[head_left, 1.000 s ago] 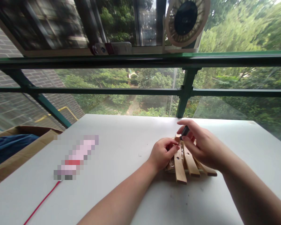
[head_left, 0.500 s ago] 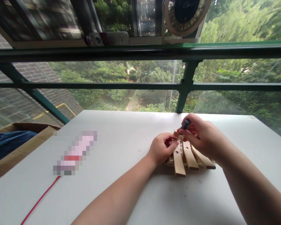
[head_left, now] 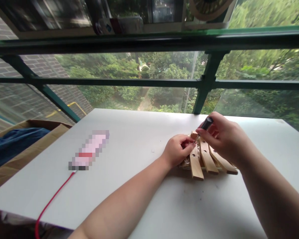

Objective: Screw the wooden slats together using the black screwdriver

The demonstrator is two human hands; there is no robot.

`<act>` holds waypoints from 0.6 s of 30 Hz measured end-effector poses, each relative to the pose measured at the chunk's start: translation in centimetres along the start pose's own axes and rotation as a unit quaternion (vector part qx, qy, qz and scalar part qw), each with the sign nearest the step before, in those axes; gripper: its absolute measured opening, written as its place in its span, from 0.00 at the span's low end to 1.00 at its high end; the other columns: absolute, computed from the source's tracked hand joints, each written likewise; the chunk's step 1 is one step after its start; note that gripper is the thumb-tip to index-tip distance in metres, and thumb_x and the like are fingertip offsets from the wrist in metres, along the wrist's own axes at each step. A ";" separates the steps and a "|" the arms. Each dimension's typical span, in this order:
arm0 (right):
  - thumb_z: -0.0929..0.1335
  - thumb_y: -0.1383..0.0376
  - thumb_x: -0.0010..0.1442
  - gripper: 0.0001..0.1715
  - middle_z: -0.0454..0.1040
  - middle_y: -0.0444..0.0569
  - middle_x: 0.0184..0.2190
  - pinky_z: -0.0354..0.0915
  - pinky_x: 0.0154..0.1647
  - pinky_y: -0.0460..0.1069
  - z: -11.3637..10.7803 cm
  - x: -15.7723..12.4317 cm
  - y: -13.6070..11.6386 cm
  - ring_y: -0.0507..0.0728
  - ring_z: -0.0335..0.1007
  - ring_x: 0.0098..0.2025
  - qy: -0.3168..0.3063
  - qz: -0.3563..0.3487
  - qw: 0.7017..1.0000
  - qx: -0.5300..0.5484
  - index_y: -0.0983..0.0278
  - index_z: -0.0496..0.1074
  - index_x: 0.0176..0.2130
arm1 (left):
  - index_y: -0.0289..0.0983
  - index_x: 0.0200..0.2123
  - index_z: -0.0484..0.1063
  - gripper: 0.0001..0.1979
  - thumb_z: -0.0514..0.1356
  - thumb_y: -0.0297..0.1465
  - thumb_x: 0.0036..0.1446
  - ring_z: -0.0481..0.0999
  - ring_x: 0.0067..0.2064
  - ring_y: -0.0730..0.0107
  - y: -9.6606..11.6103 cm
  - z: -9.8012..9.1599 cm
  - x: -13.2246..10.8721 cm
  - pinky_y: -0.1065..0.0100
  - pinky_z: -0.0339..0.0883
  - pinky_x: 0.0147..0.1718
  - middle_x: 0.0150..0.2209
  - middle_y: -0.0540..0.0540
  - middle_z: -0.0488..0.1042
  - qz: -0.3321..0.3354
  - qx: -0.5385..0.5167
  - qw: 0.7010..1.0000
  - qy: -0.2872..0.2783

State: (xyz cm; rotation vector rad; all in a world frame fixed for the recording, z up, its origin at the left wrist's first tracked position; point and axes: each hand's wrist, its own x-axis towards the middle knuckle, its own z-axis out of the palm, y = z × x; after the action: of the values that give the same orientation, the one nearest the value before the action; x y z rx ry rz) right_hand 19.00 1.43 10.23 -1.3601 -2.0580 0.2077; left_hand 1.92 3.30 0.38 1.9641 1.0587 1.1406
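Observation:
My right hand (head_left: 225, 134) is closed around the black handle of a screwdriver (head_left: 206, 123), which slants down and left. Its tip is close to the upper end of a pale wooden slat (head_left: 197, 168), where my left hand (head_left: 177, 150) pinches with thumb and forefinger. What sits between those fingertips is too small to make out. Two more wooden slats fan out to the right, a middle slat (head_left: 209, 162) and an outer slat (head_left: 226, 163) partly under my right hand. Dark screw heads show on the slats. Crinkled clear plastic (head_left: 185, 162) lies beneath, mostly hidden by my left hand.
The work rests on a white table (head_left: 129, 146). To the left lies a blurred-out pinkish object (head_left: 94, 142) with a red cable (head_left: 53, 196) running off the near edge. A cardboard box (head_left: 57, 132) with blue cloth (head_left: 20, 142) stands beyond. A green railing (head_left: 114, 83) borders the far side.
The camera view has tilted down and shifted left, so everything sits higher and further right. Both hands keep nearly the same hold and place on the wooden piece.

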 end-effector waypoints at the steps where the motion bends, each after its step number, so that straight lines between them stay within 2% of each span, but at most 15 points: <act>1: 0.68 0.60 0.58 0.11 0.71 0.42 0.27 0.60 0.26 0.46 0.0 0.0 0.0 0.51 0.66 0.24 0.001 -0.006 1.000 0.013 0.59 0.62 0.37 | 0.36 0.35 0.76 0.09 0.59 0.35 0.57 0.69 0.31 0.70 0.0 0.0 0.0 0.70 0.64 0.33 0.27 0.49 0.71 -0.001 0.001 1.000 -0.001; 5: 0.68 0.66 0.58 0.20 0.75 0.45 0.37 0.66 0.32 0.47 0.0 0.0 -0.2 0.51 0.70 0.29 0.005 -0.039 0.997 0.065 0.59 0.62 0.50 | 0.36 0.34 0.76 0.09 0.59 0.35 0.57 0.69 0.31 0.71 0.2 -0.1 0.1 0.70 0.63 0.33 0.26 0.49 0.70 0.001 0.002 1.000 -0.003; 9: 0.67 0.70 0.56 0.18 0.75 0.47 0.36 0.66 0.35 0.48 -0.3 -0.3 -0.6 0.53 0.71 0.33 -0.010 -0.077 0.996 0.042 0.59 0.65 0.47 | 0.36 0.33 0.75 0.08 0.59 0.34 0.58 0.68 0.30 0.71 0.2 -0.1 0.1 0.70 0.63 0.32 0.26 0.49 0.70 0.008 0.003 1.000 -0.005; 13: 0.64 0.74 0.55 0.25 0.76 0.48 0.39 0.66 0.36 0.48 -0.9 -0.4 -0.6 0.54 0.72 0.35 -0.042 -0.067 0.996 0.045 0.59 0.62 0.52 | 0.36 0.34 0.76 0.09 0.59 0.35 0.58 0.69 0.30 0.71 0.2 -0.1 0.0 0.70 0.63 0.32 0.26 0.49 0.71 0.006 -0.001 1.000 -0.003; 18: 0.64 0.72 0.57 0.23 0.76 0.46 0.34 0.64 0.30 0.47 -1.1 -0.3 -0.4 0.53 0.70 0.29 -0.045 -0.041 0.998 0.020 0.57 0.63 0.52 | 0.36 0.33 0.76 0.09 0.59 0.34 0.58 0.68 0.29 0.72 0.1 0.0 0.0 0.71 0.63 0.32 0.26 0.49 0.71 0.008 0.004 1.000 -0.004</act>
State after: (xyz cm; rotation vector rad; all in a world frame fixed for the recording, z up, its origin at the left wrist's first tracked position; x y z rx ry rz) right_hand 19.45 0.80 11.12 -1.2617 -2.1681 0.2782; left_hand 1.92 3.30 0.46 1.9854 1.0466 1.1374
